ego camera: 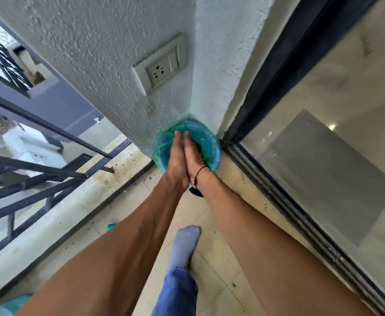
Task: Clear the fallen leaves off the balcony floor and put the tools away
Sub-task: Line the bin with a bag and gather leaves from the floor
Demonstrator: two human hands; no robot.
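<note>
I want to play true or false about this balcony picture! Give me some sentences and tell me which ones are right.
1. Both hands, left hand and right hand, are over the blue bin. True.
2. The bin stands in the middle of the floor. False: it sits in the wall corner.
3. A wall socket is above the bin. True.
4. The person's foot is bare. False: it wears a grey sock.
5. The right wrist has a black thread. True.

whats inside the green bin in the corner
Both hands, left and right, pressed together, reach over the green bin. Only its plastic liner shows; the hands cover whatever lies inside.
</note>
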